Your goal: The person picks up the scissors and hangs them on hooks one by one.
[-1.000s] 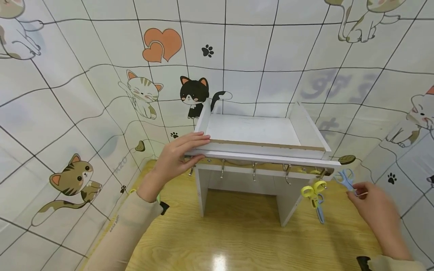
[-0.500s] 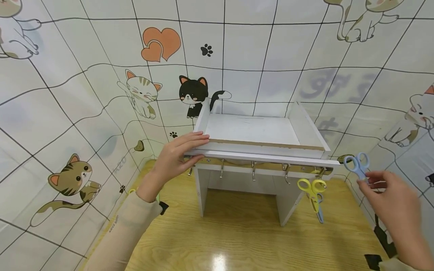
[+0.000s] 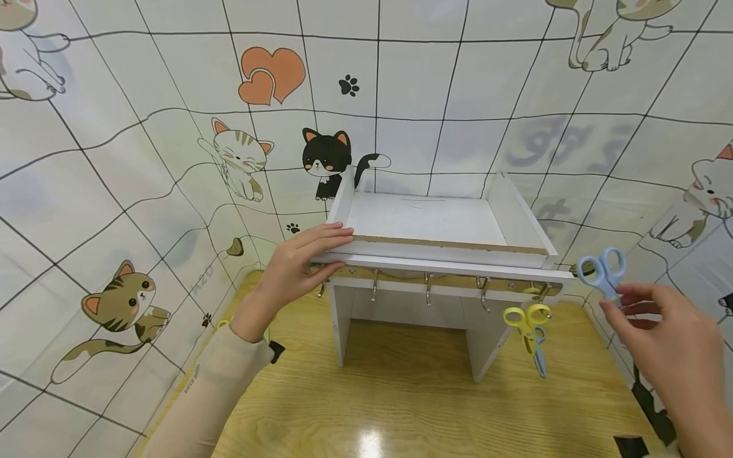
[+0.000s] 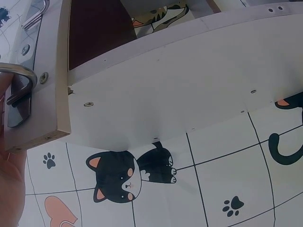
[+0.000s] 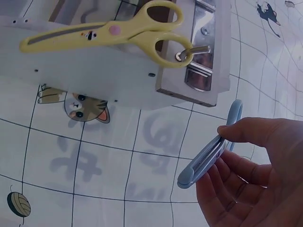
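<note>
My left hand (image 3: 298, 261) holds the front left corner of a white shelf (image 3: 446, 252), fingers over the top edge and thumb at the hook rail below. To the right of the shelf, my right hand (image 3: 670, 337) pinches light blue scissors (image 3: 601, 272) by the blade end, handle loops upward. In the right wrist view the blue scissors (image 5: 204, 163) appear edge-on between thumb and fingers. Yellow scissors (image 3: 528, 324) hang by a handle loop from the rail's right end hook. Behind them hangs another blue pair (image 3: 540, 364), partly hidden.
Several metal hooks (image 3: 428, 296) line the shelf's front rail. The shelf stands on a wood-grain table (image 3: 401, 407), against a white tiled backdrop (image 3: 424, 76) with cartoon cats. Something yellow-green (image 3: 224, 323) shows partly behind the left forearm.
My right hand has moved right and slightly up with the blue scissors, away from the hooks. The yellow scissors have swung a little on their hook. My left hand stays at the corner.
</note>
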`<state>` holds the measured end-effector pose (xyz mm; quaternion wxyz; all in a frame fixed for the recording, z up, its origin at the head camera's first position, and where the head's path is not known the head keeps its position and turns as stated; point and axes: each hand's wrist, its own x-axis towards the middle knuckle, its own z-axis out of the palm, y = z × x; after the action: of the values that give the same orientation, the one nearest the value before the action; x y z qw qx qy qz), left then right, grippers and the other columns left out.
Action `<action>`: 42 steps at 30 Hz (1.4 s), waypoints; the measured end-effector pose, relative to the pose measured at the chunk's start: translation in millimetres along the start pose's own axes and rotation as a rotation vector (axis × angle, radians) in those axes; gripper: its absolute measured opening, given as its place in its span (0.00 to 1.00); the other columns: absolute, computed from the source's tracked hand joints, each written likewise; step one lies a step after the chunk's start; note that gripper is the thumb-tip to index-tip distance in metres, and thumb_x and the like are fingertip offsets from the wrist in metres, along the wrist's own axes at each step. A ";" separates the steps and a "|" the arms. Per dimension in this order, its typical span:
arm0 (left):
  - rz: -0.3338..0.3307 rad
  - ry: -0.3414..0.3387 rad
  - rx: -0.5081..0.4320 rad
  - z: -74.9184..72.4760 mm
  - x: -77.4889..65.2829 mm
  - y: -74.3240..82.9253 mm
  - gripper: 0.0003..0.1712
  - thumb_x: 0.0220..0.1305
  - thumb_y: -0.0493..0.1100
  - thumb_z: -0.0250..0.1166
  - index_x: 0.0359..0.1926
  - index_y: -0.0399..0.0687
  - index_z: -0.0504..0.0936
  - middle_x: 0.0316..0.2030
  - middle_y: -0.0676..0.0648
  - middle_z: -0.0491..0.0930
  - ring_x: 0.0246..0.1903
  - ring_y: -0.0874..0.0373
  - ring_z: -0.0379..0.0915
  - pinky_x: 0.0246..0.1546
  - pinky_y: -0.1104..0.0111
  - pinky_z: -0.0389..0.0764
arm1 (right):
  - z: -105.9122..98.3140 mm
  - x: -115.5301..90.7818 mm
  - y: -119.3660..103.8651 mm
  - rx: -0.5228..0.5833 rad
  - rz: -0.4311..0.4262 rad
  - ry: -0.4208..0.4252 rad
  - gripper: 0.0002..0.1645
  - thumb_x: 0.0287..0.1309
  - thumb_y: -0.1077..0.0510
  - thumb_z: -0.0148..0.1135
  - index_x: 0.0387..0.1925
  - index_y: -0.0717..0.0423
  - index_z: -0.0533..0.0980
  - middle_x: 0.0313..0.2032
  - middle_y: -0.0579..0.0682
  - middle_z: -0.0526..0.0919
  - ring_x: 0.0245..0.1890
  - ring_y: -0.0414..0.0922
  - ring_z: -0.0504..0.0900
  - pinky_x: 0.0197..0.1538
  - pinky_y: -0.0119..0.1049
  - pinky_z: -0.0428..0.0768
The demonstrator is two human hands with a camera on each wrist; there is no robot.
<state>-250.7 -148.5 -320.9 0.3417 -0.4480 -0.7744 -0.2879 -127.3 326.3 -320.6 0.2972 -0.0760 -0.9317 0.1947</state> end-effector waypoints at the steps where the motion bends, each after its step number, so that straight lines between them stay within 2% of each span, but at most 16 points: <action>1: 0.000 0.000 -0.001 0.1 0.1 0.0 0.27 0.56 0.37 0.75 0.58 0.46 0.83 0.57 0.46 0.83 0.63 0.53 0.76 0.71 0.66 0.71 | -1.5 -0.9 -2.1 0.007 -0.011 0.007 0.22 0.57 0.62 0.70 0.50 0.71 0.77 0.40 0.70 0.81 0.31 0.29 0.77 0.25 0.03 0.59; 3: 0.001 0.002 -0.003 0.3 0.4 -0.1 0.27 0.56 0.37 0.75 0.58 0.46 0.83 0.57 0.46 0.83 0.63 0.53 0.76 0.71 0.66 0.71 | -3.7 -3.1 -6.9 0.023 -0.029 0.017 0.22 0.56 0.62 0.71 0.49 0.70 0.77 0.40 0.70 0.81 0.31 0.14 0.68 0.26 0.03 0.59; 5: 0.001 0.004 -0.001 0.8 0.4 -0.7 0.27 0.56 0.37 0.75 0.58 0.46 0.83 0.57 0.46 0.83 0.63 0.53 0.75 0.71 0.66 0.71 | -5.4 -5.1 -11.6 0.053 -0.054 0.035 0.22 0.53 0.64 0.72 0.48 0.70 0.78 0.40 0.68 0.82 0.32 0.04 0.53 0.28 0.01 0.60; 7: -0.001 0.005 -0.001 1.0 0.7 -1.1 0.27 0.56 0.37 0.75 0.58 0.46 0.83 0.57 0.46 0.83 0.63 0.53 0.75 0.71 0.66 0.71 | -6.4 -7.3 -17.0 0.085 -0.082 0.053 0.21 0.51 0.66 0.73 0.47 0.69 0.79 0.39 0.67 0.82 0.33 0.03 0.55 0.30 0.01 0.61; 12: -0.005 0.005 -0.005 1.0 1.1 -1.5 0.27 0.56 0.37 0.75 0.59 0.46 0.83 0.57 0.47 0.83 0.63 0.54 0.75 0.71 0.66 0.71 | -5.5 -14.7 -30.3 0.170 -0.162 0.087 0.21 0.44 0.70 0.76 0.43 0.67 0.81 0.36 0.64 0.85 0.34 0.03 0.61 0.32 0.01 0.66; 13: -0.005 0.004 -0.005 1.1 1.0 -1.6 0.27 0.56 0.37 0.75 0.59 0.46 0.83 0.57 0.47 0.83 0.63 0.54 0.75 0.71 0.66 0.71 | -4.8 -16.7 -32.8 0.186 -0.172 0.091 0.20 0.43 0.70 0.76 0.42 0.67 0.81 0.35 0.60 0.85 0.34 0.03 0.62 0.33 0.01 0.67; 15: -0.003 0.003 -0.006 1.1 1.2 -1.5 0.27 0.56 0.37 0.75 0.59 0.46 0.83 0.57 0.47 0.83 0.63 0.53 0.75 0.71 0.66 0.71 | -2.7 -20.9 -37.1 0.219 -0.192 0.100 0.21 0.41 0.71 0.76 0.41 0.66 0.81 0.33 0.46 0.85 0.35 0.05 0.65 0.33 0.02 0.69; 18: 0.002 0.005 -0.006 1.2 1.9 -0.9 0.27 0.55 0.37 0.75 0.58 0.46 0.82 0.57 0.46 0.83 0.63 0.53 0.75 0.71 0.66 0.71 | 1.0 -26.8 -42.9 0.270 -0.219 0.106 0.21 0.39 0.73 0.77 0.40 0.65 0.82 0.33 0.36 0.80 0.35 0.08 0.69 0.34 0.03 0.72; 20: 0.008 0.008 -0.004 1.2 1.8 -0.3 0.28 0.55 0.37 0.75 0.58 0.46 0.82 0.57 0.46 0.83 0.63 0.53 0.75 0.71 0.66 0.71 | 3.6 -30.8 -46.4 0.277 -0.227 0.096 0.21 0.39 0.73 0.77 0.40 0.65 0.82 0.33 0.36 0.80 0.35 0.08 0.69 0.35 0.04 0.72; 22: 0.011 0.011 -0.003 1.2 1.7 0.4 0.28 0.55 0.37 0.75 0.58 0.45 0.83 0.57 0.46 0.83 0.63 0.52 0.76 0.71 0.66 0.72 | 6.0 -34.8 -49.8 0.285 -0.235 0.082 0.22 0.39 0.74 0.77 0.40 0.64 0.81 0.33 0.46 0.81 0.35 0.10 0.69 0.35 0.04 0.72; 25: 0.014 0.012 -0.003 1.1 1.1 0.6 0.27 0.55 0.36 0.75 0.58 0.45 0.83 0.56 0.45 0.84 0.63 0.52 0.76 0.70 0.66 0.72 | 9.4 -41.0 -55.1 0.289 -0.238 0.060 0.22 0.39 0.74 0.77 0.40 0.63 0.81 0.34 0.51 0.82 0.36 0.11 0.69 0.36 0.04 0.72; 34: 0.009 0.003 0.001 -0.5 1.2 2.7 0.27 0.54 0.36 0.76 0.57 0.44 0.83 0.56 0.45 0.84 0.63 0.52 0.76 0.71 0.66 0.71 | 23.7 -56.8 -66.8 0.309 -0.289 0.031 0.22 0.36 0.72 0.78 0.37 0.59 0.80 0.33 0.47 0.82 0.36 0.12 0.70 0.36 0.06 0.74; 42: 0.006 0.003 -0.002 -0.3 0.1 2.5 0.27 0.54 0.36 0.75 0.58 0.45 0.83 0.57 0.45 0.83 0.63 0.52 0.75 0.71 0.66 0.71 | 40.7 -65.0 -70.0 0.302 -0.344 0.025 0.22 0.36 0.70 0.79 0.37 0.57 0.80 0.33 0.43 0.81 0.33 0.18 0.73 0.36 0.08 0.76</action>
<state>-248.5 -147.6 -320.3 0.3430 -0.4503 -0.7723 -0.2884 -100.1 232.7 -356.5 0.3456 0.1270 -0.8874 0.2776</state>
